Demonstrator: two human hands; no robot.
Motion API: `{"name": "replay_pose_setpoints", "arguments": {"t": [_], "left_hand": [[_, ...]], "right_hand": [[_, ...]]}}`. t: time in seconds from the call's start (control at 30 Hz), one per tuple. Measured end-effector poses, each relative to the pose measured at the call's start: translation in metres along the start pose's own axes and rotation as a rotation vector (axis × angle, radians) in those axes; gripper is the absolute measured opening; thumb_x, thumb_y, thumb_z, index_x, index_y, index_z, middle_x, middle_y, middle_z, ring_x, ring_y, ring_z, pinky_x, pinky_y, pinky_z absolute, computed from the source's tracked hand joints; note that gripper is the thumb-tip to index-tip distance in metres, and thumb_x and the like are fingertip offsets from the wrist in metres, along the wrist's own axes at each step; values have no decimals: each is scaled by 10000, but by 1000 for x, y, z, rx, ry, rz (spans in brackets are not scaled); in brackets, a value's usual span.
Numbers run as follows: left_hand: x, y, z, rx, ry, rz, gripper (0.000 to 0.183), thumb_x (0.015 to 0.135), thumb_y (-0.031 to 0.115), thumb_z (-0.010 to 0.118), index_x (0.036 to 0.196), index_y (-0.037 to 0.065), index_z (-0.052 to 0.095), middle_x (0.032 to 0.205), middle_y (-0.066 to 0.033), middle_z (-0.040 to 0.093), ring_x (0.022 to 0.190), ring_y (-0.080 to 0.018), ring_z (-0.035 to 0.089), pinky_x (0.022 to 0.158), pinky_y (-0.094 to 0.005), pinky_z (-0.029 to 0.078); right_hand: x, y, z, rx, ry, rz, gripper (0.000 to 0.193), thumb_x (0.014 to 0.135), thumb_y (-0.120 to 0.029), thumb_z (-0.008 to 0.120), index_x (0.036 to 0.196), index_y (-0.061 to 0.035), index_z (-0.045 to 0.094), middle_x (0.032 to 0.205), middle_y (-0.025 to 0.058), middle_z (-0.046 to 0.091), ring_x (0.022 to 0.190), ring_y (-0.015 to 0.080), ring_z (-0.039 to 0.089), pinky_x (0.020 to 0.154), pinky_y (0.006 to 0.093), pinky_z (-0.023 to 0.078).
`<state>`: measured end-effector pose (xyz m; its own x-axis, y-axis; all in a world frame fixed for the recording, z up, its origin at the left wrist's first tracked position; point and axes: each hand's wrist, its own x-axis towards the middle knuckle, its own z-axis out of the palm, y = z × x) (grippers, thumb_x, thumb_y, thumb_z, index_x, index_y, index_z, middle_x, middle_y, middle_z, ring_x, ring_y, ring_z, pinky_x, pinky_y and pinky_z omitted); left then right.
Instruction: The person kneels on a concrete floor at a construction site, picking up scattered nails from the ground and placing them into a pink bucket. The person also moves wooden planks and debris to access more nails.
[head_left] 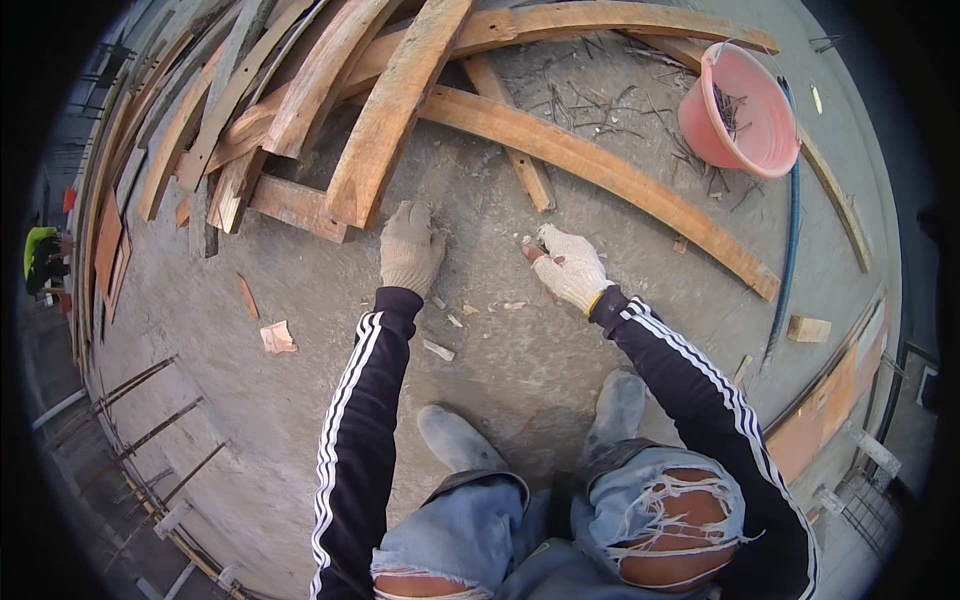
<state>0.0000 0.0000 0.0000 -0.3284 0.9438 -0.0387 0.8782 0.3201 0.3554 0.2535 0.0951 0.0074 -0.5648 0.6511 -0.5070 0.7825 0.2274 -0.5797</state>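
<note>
My left hand [412, 248], in a pale knit work glove, is curled into a loose fist low over the concrete floor. It is beside the near end of a wooden plank [385, 140], and its fingertips are hidden under the knuckles. To the right, my right hand [572, 268] wears a similar glove with a bare thumb tip. Its thumb and fingers draw together near small pale crumbs; anything between them is too small to name. Several wood chips [438, 350] are scattered on the floor between and below my hands.
Planks are heaped at the far left, and a long board [600, 170] stretches across toward the right. A pink bucket [715, 125] holds thin rusty pieces. Beside it runs a blue hose [792, 220]. A wood block [808, 329] lies at right; rebar [150, 430] sticks out at left.
</note>
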Motion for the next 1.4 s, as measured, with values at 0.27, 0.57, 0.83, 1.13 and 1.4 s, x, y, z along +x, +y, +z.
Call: {"name": "replay_pose_setpoints", "arguments": {"t": [0.27,0.57,0.83,1.13,1.4], "left_hand": [[-62,45,1,-455,-49,-67,144,881,81,668,998,17,611,1025,-168,645,902,-370,679,771,-453,546],[-50,77,-50,-557,-88,9,197,896,86,693,1083,26,696,1037,-126,673,912,-255,686,827,-370,558],[116,261,-139,-714,16,622,268,936,274,727,1031,24,741,897,-114,703,837,-220,697,745,-373,561],[171,261,-138,-206,68,851,336,962,233,730,1230,35,686,1061,-154,709,919,-253,726,826,-388,599],[133,185,-47,336,-343,570,352,966,196,653,1293,69,624,1271,-173,605,1227,-351,617,1054,-555,472]], "right_hand": [[3,-8,26,-253,141,-171,274,940,-274,628,1055,-25,610,958,231,735,901,418,731,776,522,566],[-22,3,-31,185,298,-145,425,1024,-409,590,1087,11,591,949,254,660,942,424,655,847,483,515],[-55,90,-369,54,738,-395,300,1024,-320,627,1041,-21,645,880,73,663,787,171,582,735,314,482],[-85,133,-295,-50,1036,-445,328,1011,-218,677,1281,-32,661,1171,148,731,1084,248,722,922,369,553],[-38,107,-155,-343,278,34,477,1099,-440,428,1270,-42,627,1219,218,646,1167,410,627,989,528,497]]}}
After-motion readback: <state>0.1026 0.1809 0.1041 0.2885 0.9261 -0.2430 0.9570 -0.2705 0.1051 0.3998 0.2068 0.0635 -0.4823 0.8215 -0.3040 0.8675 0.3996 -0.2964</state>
